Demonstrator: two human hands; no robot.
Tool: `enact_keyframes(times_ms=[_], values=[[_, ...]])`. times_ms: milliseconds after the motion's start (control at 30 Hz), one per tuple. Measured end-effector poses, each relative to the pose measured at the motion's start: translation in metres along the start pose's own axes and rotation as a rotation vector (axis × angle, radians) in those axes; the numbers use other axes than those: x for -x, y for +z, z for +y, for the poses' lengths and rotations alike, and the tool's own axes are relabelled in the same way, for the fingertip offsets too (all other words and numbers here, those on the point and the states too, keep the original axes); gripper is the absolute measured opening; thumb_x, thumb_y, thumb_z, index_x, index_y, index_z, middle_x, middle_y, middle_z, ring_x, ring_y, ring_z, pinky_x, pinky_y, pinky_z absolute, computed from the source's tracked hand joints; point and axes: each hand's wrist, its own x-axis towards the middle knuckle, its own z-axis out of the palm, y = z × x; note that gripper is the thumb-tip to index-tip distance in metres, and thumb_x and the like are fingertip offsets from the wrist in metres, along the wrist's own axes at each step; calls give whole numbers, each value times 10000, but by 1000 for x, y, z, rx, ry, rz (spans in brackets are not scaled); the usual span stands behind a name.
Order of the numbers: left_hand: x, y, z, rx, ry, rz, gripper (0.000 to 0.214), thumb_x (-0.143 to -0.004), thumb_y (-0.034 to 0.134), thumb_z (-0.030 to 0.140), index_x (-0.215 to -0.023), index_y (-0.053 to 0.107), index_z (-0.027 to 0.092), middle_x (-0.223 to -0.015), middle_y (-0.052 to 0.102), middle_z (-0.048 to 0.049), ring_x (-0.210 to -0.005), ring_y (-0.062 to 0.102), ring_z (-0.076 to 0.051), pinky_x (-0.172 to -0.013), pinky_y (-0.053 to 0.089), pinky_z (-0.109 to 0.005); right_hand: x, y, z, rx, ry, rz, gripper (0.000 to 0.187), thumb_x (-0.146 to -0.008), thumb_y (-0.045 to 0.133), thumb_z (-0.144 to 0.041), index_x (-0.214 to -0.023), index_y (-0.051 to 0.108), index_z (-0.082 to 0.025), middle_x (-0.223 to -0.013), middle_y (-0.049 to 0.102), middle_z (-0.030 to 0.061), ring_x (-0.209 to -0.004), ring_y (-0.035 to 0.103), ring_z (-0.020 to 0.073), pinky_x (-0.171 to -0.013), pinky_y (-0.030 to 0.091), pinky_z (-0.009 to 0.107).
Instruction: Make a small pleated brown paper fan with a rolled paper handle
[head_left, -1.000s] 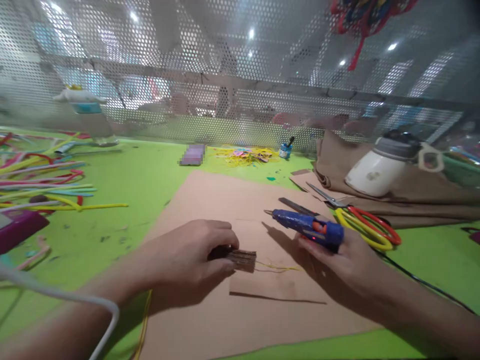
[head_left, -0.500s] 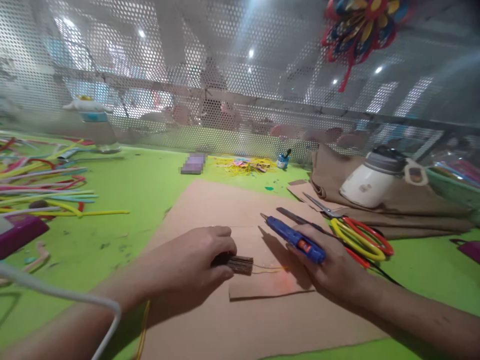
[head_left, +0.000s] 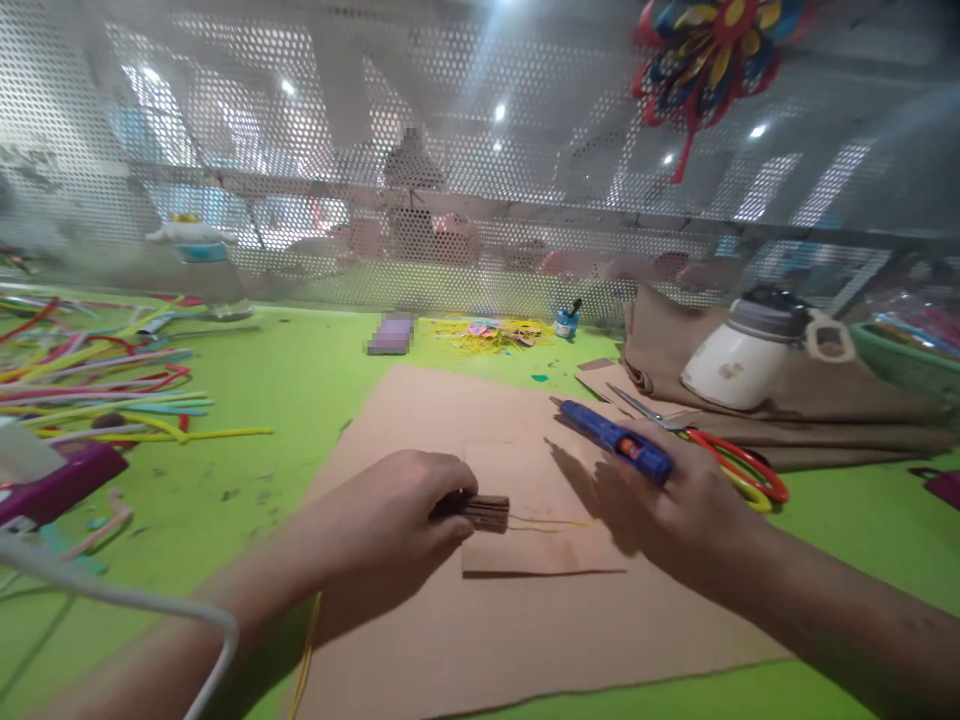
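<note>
My left hand (head_left: pixel 409 515) is closed around a small brown bundle of strips (head_left: pixel 489 512), which looks like rolled corrugated cardboard. Thin yellowish strings (head_left: pixel 551 521) run out of its right end, over a small cardboard piece (head_left: pixel 525 560) lying on a larger cardboard sheet (head_left: pixel 420 660). My right hand (head_left: pixel 675 490) grips a blue hot glue gun (head_left: pixel 615 440). Its nozzle points up and left, above the cardboard and apart from the bundle. The fingertips of my left hand partly hide the bundle.
Red and yellow handled scissors (head_left: pixel 739 465) lie beyond my right hand, near a white bottle (head_left: pixel 739 355) on brown cloth (head_left: pixel 825 430). Colourful pipe cleaners (head_left: pixel 112 390) spread at left. A white cable (head_left: pixel 142 597) crosses in front of my left forearm. A mesh screen (head_left: pixel 465 200) stands behind.
My right hand has moved the glue gun slightly right and up, away from the bundle. The reddish glow on the cardboard is gone. My left hand keeps its hold, almost still.
</note>
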Motion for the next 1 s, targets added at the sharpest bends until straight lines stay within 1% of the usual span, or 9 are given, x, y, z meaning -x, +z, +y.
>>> enact_keyframes(times_ms=[100, 167, 333, 400, 533, 633, 767, 900, 1000], values=[[0, 2, 1, -9, -2, 16, 132, -871, 527, 271, -840, 647, 224, -817, 664, -14, -711, 567, -173, -615, 350, -285, -6, -10, 20, 189, -55, 44, 267, -923, 531, -239, -1187, 567, -212, -1104, 713, 115, -975, 689, 316, -797, 548, 404], [1, 3, 1, -15, -10, 27, 140, -876, 520, 276, -818, 638, 227, -807, 658, -10, -699, 559, -174, -611, 345, -285, -5, -14, 31, 287, -106, 47, 268, -924, 518, -235, -1186, 559, -194, -1090, 718, 133, -967, 692, 333, -804, 544, 435], [2, 3, 4, -19, -11, 47, 162, -881, 502, 277, -859, 655, 229, -818, 660, -14, -705, 565, -179, -613, 351, -286, -2, -18, 34, 393, -213, -79, 311, -965, 465, -206, -1267, 529, -175, -1229, 672, 150, -1053, 662, 312, -877, 518, 438], [2, 2, 6, -24, -21, 53, 174, -880, 496, 278, -868, 662, 228, -832, 663, -24, -720, 570, -187, -621, 354, -290, -6, -18, 31, 416, -224, -139, 293, -962, 465, -203, -1241, 544, -161, -1227, 662, 163, -1047, 656, 311, -874, 514, 438], [3, 1, 9, -35, -31, 55, 164, -872, 499, 276, -860, 655, 226, -843, 661, -25, -750, 579, -196, -645, 368, -293, -24, -13, 30, 438, -169, -181, 276, -916, 516, -170, -1184, 582, -160, -1146, 669, 154, -1018, 643, 304, -869, 501, 429], [3, 1, 11, -42, -37, 55, 158, -873, 499, 274, -839, 643, 220, -842, 658, -26, -764, 584, -197, -656, 374, -296, -37, -7, 28, 447, -78, -189, 228, -874, 529, -137, -1085, 615, -154, -1041, 663, 149, -951, 636, 296, -784, 505, 401], [3, 1, 11, -35, -36, 47, 165, -875, 492, 282, -828, 633, 212, -854, 660, -36, -775, 582, -202, -663, 378, -307, -46, -2, 28, 400, 15, -235, 203, -826, 587, -180, -1020, 646, -174, -968, 653, 111, -904, 640, 273, -742, 499, 356], [2, 0, 11, -17, -24, 26, 171, -871, 485, 274, -846, 641, 209, -862, 657, -40, -777, 578, -201, -667, 385, -308, -50, -8, 35, 339, 45, -297, 266, -791, 663, -262, -1046, 680, -189, -973, 672, 89, -927, 643, 266, -774, 502, 337], [3, 0, 12, -22, -27, 24, 178, -868, 475, 260, -840, 644, 211, -852, 652, -40, -762, 572, -199, -660, 379, -308, -58, -19, 45, 331, 48, -311, 271, -784, 673, -220, -1054, 685, -191, -988, 675, 83, -938, 643, 259, -795, 505, 333]])
